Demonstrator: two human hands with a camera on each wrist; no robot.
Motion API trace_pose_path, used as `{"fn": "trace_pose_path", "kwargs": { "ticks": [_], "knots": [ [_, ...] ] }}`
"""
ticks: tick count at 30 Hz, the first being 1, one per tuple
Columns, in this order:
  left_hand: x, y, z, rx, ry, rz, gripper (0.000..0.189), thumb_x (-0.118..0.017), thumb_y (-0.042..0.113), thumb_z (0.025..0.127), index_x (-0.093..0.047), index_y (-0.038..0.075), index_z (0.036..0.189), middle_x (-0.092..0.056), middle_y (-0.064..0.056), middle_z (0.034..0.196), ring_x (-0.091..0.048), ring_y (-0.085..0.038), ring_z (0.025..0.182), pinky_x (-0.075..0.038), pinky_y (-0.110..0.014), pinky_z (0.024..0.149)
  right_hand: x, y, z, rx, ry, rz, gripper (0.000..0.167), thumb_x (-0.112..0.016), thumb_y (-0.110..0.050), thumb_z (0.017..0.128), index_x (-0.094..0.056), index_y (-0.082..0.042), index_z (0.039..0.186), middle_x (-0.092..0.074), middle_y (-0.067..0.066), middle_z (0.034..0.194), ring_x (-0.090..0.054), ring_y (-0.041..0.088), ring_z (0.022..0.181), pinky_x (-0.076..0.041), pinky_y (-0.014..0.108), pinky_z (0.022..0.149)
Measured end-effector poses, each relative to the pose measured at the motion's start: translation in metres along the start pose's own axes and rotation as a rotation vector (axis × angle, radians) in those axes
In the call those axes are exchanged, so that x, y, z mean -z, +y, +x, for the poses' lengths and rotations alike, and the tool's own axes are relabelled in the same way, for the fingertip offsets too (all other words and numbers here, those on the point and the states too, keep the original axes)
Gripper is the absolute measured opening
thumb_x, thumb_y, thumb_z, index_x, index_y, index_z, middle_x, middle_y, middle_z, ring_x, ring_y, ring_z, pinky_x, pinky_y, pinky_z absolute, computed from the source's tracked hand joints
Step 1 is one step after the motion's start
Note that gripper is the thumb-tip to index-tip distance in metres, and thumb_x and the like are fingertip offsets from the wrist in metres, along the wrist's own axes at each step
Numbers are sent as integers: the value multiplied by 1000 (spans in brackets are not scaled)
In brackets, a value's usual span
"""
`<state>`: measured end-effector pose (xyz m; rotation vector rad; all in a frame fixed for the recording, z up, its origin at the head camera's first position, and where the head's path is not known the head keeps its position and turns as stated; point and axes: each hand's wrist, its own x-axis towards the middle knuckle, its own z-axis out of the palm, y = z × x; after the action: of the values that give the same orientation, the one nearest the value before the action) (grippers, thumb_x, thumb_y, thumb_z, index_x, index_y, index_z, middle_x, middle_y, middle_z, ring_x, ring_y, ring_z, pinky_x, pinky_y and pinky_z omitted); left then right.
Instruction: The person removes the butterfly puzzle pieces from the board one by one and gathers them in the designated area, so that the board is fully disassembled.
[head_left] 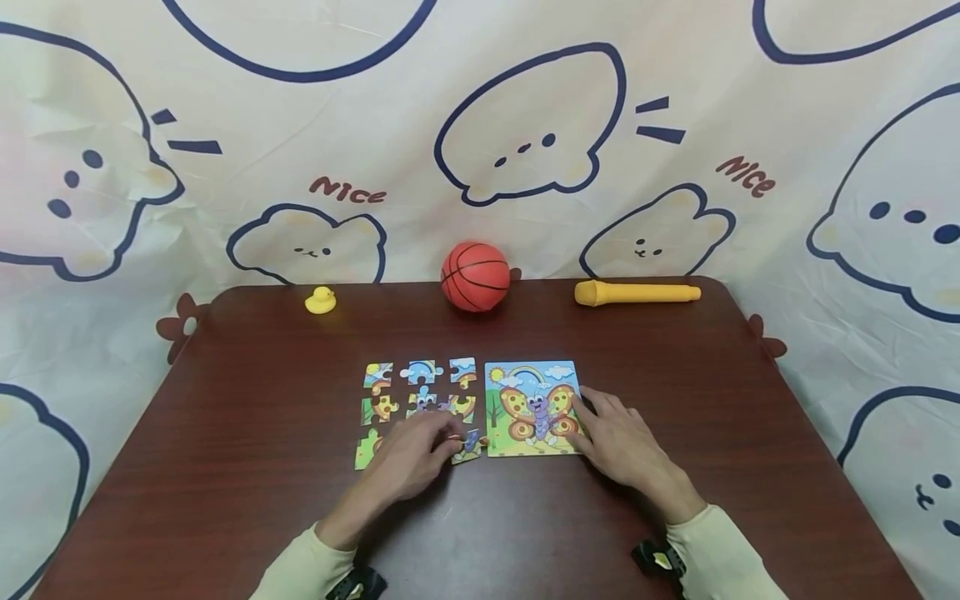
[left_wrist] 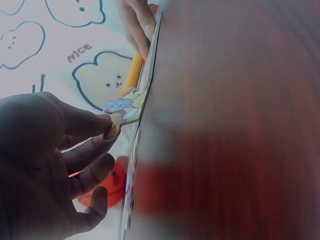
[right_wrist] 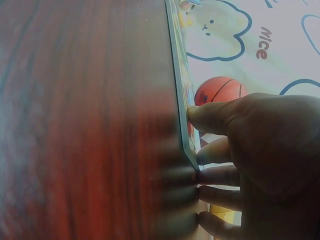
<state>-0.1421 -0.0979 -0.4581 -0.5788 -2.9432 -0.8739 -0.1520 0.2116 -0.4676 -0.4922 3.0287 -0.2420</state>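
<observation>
Between thumb and forefinger my left hand (head_left: 411, 454) pinches a jigsaw piece (left_wrist: 129, 108), tilted up from the table with one edge low. Other loose jigsaw pieces (head_left: 380, 408) lie in spaced rows around and beyond that hand, which partly covers the nearest row. To their right lies a square butterfly picture board (head_left: 530, 375), showing a rainbow and sun. My right hand (head_left: 626, 442) rests at the board's right side. In the right wrist view its thumb (right_wrist: 207, 117) touches the board's face, while its extended fingers (right_wrist: 220, 175) lie by the edge and on the table.
Along the table's far edge stand a yellow rubber duck (head_left: 321, 301), a red toy basketball (head_left: 475, 277) and a yellow toy microphone (head_left: 637, 293). A patterned cloth (head_left: 405, 150) hangs behind the brown table (head_left: 247, 400).
</observation>
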Motion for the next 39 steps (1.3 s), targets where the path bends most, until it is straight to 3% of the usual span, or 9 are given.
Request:
{"fn": "trace_pose_path", "kwargs": {
  "ticks": [4,10,16,21,30,39],
  "knots": [
    [7,-12,-5,29,-2,-1,11,-73,21,86,-62,24,86,-58,15,75,-50,-5,72,-42,-26,68,1,-1,1,2,2,-9,60,-58,-42,95,-46,-11,144,-42,15,148,-43,34,132,-41,56,96],
    [19,-26,-11,76,-23,9,13,-73,21,86,-60,24,84,-54,15,73,-48,-6,70,-38,-29,68,2,-1,2,0,2,-9,59,-58,-42,95,-47,-10,143,-42,15,149,-43,34,132,-41,56,96],
    [25,-34,-13,157,-53,60,9,-71,22,88,-62,25,86,-58,15,75,-53,-7,80,-32,-34,71,2,0,1,-7,2,-3,58,-57,-41,95,-47,-10,143,-42,15,149,-43,34,132,-40,57,97],
    [27,-36,-12,189,-58,89,5,-69,21,89,-64,22,88,-60,13,79,-53,-14,89,-29,-38,74,2,1,1,-10,5,-8,58,-57,-41,95,-47,-11,143,-42,15,149,-43,34,133,-40,57,98],
    [27,-40,-11,173,-21,111,4,-68,21,89,-65,21,91,-62,9,86,-56,-17,96,-29,-38,74,1,1,1,-4,7,-2,60,-59,-41,94,-46,-10,143,-42,15,148,-43,34,133,-40,56,98],
    [16,-26,-7,101,62,137,26,-73,27,83,-65,16,105,-62,1,98,-56,-20,98,-38,-43,83,0,0,-1,-2,10,-6,60,-57,-43,94,-47,-9,143,-44,14,148,-44,33,133,-41,55,99]
  ]
}}
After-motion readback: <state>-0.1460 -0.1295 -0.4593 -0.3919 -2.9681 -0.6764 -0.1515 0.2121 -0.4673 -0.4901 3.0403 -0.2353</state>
